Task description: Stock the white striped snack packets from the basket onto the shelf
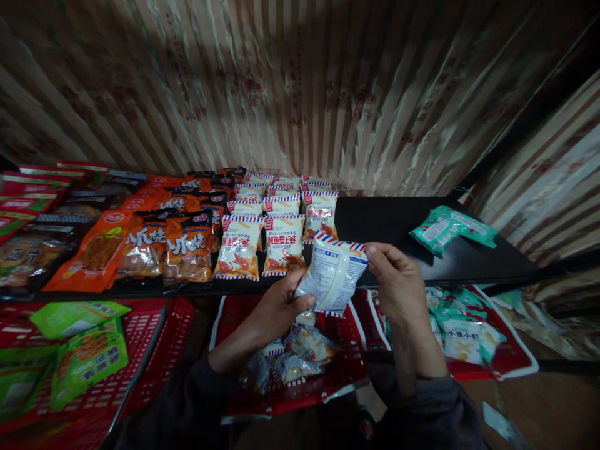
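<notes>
Between my two hands is a white snack bag (pixel 334 275) with a red-and-blue striped edge, its printed back turned toward me. My left hand (pixel 281 306) pinches its lower left side between thumb and fingers. At the upper right corner, my right hand (pixel 396 275) grips the bag's edge. Behind it, matching white snack bags (pixel 284 245) stand in rows on a black shelf (pixel 375 225), fronts facing me. More of these bags (pixel 309 344) lie loose in a red basket (pixel 344 378) under my hands.
Orange-and-black snack packs (pixel 187 250) and dark packs (pixel 35 253) fill the shelf's left part. Teal packs (pixel 452 228) lie on its right. A right basket (pixel 520 350) holds teal-and-white bags; a left basket (pixel 145 350) holds green bags (pixel 91 359). Striped sheeting (pixel 290 87) hangs behind.
</notes>
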### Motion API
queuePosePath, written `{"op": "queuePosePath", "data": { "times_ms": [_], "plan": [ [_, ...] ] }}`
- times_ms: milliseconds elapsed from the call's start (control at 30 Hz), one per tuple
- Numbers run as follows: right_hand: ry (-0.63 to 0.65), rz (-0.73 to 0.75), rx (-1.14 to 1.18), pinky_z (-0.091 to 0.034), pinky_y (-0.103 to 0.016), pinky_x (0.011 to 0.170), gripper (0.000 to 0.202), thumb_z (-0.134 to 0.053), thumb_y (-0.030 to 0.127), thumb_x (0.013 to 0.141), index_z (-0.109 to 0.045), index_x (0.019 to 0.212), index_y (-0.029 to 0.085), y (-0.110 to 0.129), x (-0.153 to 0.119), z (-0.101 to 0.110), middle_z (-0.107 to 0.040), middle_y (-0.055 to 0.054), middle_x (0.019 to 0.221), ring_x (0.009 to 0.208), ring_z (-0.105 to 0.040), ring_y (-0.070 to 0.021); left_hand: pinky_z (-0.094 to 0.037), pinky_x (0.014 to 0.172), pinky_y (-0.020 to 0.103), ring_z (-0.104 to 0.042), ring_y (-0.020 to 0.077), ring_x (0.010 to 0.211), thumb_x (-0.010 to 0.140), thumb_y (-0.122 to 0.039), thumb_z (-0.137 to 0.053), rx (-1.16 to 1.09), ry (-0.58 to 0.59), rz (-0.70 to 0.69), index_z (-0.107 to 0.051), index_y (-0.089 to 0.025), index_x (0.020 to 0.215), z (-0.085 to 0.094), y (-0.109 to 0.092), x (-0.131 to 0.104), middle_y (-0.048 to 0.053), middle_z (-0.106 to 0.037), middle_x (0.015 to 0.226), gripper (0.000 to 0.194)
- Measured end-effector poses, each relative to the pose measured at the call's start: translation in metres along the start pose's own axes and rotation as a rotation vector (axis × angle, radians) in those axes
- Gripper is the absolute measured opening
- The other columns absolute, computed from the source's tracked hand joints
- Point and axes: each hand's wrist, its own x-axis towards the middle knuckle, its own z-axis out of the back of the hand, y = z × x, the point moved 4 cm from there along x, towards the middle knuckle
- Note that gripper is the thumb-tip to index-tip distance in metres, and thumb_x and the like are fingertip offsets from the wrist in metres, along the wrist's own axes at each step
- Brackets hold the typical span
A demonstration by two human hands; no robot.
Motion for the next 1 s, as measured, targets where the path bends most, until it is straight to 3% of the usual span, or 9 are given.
{"op": "queuePosePath", "data": {
  "times_ms": [133, 367, 567, 767, 1000],
  "plan": [
    [-0.038, -0.006, 0.032, -0.046, -0.026, 0.059, 0.023, -0.083, 0.042, 0.066, -0.074, 0.073, 0.021, 0.002, -0.002, -0.001, -0.067, 0.002, 0.065, 0.061, -0.056, -0.0126, -0.046, 0.097, 0.043, -0.060, 0.0268, 0.113, 0.083, -0.030, -0.062, -0.012, 0.028, -0.015, -0.059, -0.018, 0.124, -0.003, 0.001, 0.001, 0.011, -0.068, 0.118, 0.043],
    [-0.073, 0.038, 0.030, -0.050, -0.030, 0.063, 0.026, -0.083, 0.042, 0.064, -0.075, 0.075, 0.020, 0.005, -0.002, -0.002, -0.072, -0.001, 0.071, 0.065, -0.060, -0.0154, -0.045, 0.099, 0.045, -0.059, 0.0263, 0.117, 0.082, -0.026, -0.062, -0.090, 0.071, 0.013, -0.057, -0.018, 0.123, -0.010, 0.003, 0.000, 0.012, -0.065, 0.125, 0.042],
    [-0.053, 0.031, 0.066, -0.049, -0.028, 0.064, 0.025, -0.082, 0.042, 0.068, -0.075, 0.079, 0.021, 0.004, -0.004, -0.004, -0.072, 0.000, 0.075, 0.066, -0.061, -0.0139, -0.043, 0.101, 0.045, -0.059, 0.0270, 0.118, 0.080, -0.026, -0.065, -0.105, 0.039, 0.016, -0.057, -0.018, 0.122, -0.009, 0.004, 0.002, 0.011, -0.065, 0.126, 0.043],
    [0.031, 0.072, -0.019, -0.050, -0.028, 0.066, 0.029, -0.071, 0.047, 0.081, -0.073, 0.098, 0.023, 0.001, -0.006, -0.010, -0.074, -0.002, 0.087, 0.073, -0.064, -0.0151, -0.046, 0.098, 0.045, -0.064, 0.0268, 0.110, 0.081, -0.033, -0.068, -0.179, 0.010, 0.051, -0.055, -0.017, 0.126, -0.008, 0.001, 0.001, 0.012, -0.069, 0.120, 0.049],
    [0.118, 0.134, -0.024, -0.057, -0.036, 0.080, 0.047, -0.071, 0.045, 0.080, -0.060, 0.122, 0.027, 0.004, -0.011, -0.019, -0.074, -0.006, 0.109, 0.094, -0.070, -0.0201, -0.050, 0.095, 0.046, -0.067, 0.0305, 0.109, 0.081, -0.033, -0.070, -0.303, -0.053, 0.057, -0.047, -0.017, 0.139, -0.009, -0.003, 0.000, 0.013, -0.070, 0.120, 0.064]
  ]
}}
